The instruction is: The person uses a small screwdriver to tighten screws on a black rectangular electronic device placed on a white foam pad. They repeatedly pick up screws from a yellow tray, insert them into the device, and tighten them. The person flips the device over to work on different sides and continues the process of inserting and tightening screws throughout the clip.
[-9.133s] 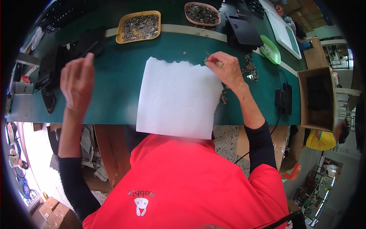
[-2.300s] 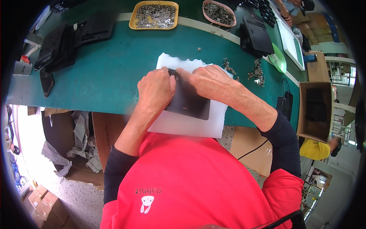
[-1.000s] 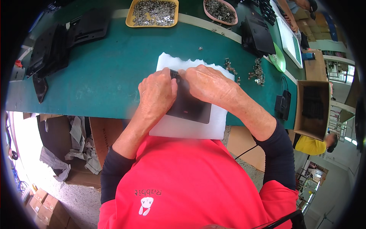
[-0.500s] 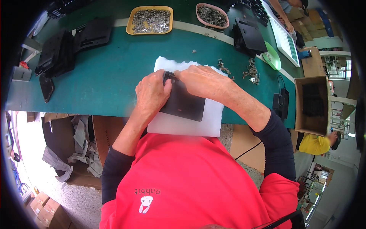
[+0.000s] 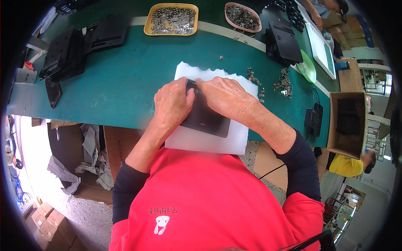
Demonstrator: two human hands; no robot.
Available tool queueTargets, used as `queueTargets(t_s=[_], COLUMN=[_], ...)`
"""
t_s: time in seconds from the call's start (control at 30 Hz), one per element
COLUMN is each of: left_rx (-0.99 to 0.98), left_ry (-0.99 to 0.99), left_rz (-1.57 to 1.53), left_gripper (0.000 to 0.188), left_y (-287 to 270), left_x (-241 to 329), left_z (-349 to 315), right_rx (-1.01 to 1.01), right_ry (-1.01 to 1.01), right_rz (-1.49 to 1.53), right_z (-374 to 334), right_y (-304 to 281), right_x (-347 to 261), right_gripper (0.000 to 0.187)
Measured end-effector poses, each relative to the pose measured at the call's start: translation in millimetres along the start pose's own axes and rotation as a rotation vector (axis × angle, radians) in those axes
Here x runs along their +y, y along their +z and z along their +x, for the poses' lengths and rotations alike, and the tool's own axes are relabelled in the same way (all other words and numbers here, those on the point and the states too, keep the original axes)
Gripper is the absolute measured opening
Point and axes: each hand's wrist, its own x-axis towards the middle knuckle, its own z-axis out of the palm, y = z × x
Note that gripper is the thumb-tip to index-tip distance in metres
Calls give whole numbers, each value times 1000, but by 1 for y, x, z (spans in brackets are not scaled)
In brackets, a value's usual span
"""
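Observation:
A flat black plastic panel point(image 5: 206, 121) lies at a slant on a white foam sheet point(image 5: 226, 144) in front of me. My left hand point(image 5: 171, 104) grips the panel's far left edge, with its thumb resting on the top face. Close beside it, my right hand point(image 5: 226, 95) is curled over the panel's far end, its fingers bent and pressed together. Whatever those fingertips pinch is hidden under the hand. Beyond the right side of the foam lie loose small metal clips point(image 5: 284, 83) in little heaps.
On the green table point(image 5: 109, 92) stand a yellow tray point(image 5: 194, 25) and a pink tray point(image 5: 258, 25) of small metal parts, and a green bowl point(image 5: 310, 69). Black panels are stacked left point(image 5: 63, 54) and right point(image 5: 284, 44). A black power adapter point(image 5: 314, 119) lies near a cardboard box point(image 5: 346, 148). Another person works at far right.
Both hands stay at the panel's far end, with only slight shifts of the right fingers. The whole view has moved a little; the panel remains on the foam.

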Motion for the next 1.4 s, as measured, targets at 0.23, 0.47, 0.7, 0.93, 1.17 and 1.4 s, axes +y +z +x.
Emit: queueTargets(t_s=[0.23,0.47,0.7,0.93,1.17,1.4], left_rx=[40,49,-198,-580,-298,22], left_ry=[143,165,330,569,631,250], left_rz=[-30,-111,25,62,45,336], left_gripper=[20,21,27,32,27,17], left_y=[11,-1,-27,-35,-13,-45], left_x=[-14,-12,-1,42,23,-11], left_z=[3,7,28,74,61,149], right_rx=[14,-36,341,393,582,647], right_ry=[-143,-76,-46,276,319,206], right_rz=[-103,-158,142,566,331,90], right_z=[4,13,-6,4,52,107], right_y=[-9,-14,24,-11,-11,-34], right_x=[-16,-8,101,136,153,161], right_gripper=[14,15,24,20,22,16])
